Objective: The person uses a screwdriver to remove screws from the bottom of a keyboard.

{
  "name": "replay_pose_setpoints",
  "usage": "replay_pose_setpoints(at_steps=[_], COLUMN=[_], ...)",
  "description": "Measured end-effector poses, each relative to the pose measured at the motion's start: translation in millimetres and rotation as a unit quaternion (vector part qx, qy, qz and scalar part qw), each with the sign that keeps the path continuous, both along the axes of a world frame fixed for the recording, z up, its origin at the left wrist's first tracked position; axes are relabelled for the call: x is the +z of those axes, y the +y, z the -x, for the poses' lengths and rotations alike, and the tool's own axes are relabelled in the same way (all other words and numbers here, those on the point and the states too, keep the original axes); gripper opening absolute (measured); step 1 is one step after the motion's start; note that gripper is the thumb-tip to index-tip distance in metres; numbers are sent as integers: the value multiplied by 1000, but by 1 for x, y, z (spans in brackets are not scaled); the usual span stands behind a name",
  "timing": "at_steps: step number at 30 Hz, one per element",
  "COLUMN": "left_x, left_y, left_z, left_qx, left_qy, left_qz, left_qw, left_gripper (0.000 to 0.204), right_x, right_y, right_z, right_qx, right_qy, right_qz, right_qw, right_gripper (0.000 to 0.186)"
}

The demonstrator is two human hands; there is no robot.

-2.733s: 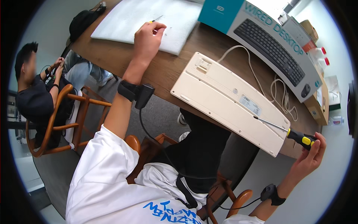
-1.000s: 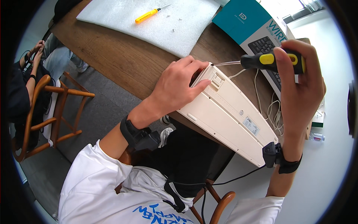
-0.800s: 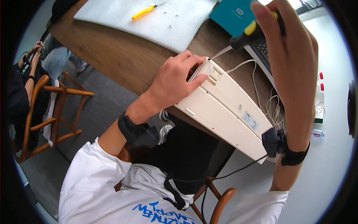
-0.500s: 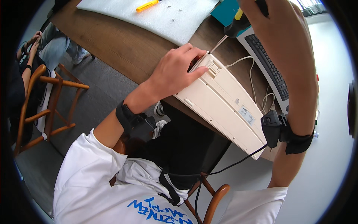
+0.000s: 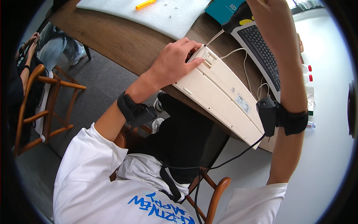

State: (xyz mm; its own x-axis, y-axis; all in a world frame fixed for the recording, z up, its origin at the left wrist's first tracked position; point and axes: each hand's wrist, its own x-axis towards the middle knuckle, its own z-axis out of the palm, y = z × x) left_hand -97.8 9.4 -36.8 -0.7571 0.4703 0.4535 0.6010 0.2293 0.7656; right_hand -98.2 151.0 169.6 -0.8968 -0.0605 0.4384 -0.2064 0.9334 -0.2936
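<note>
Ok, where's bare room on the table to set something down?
Bare wood on the table lies between the white foam sheet and the near edge, left of the left hand. Crowded: between the beige keyboard and box, with cable and black screwdriver.

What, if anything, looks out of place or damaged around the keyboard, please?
Nothing looks spilled or plainly damaged. The cream keyboard lies underside up, an odd way round, with the tip of a black-and-yellow screwdriver at the far corner by the left hand. Tiny pieces, apparently loose screws, lie scattered on the white foam sheet.
</note>
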Motion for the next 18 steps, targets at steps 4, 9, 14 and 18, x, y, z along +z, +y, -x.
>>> replay_pose_setpoints(at_steps=[4,9,14,18], left_x=[0,-2,-1,-1], left_y=[2,-1,1,-5], left_z=[0,0,-1,0], left_qx=[0,6,5,9], left_qy=[0,4,1,-13], left_qz=[2,1,-7,-2], left_qw=[1000,1000,1000,1000], left_gripper=[36,36,37,38], right_x=[3,13,22,-3], right_y=[3,-15,-10,14], right_z=[4,-13,-19,-16], right_qx=[-66,-197,-121,28], right_qy=[-2,-29,-101,6], right_qz=[-66,-230,-158,-20], right_qw=[996,953,975,999], right_gripper=[38,30,31,30])
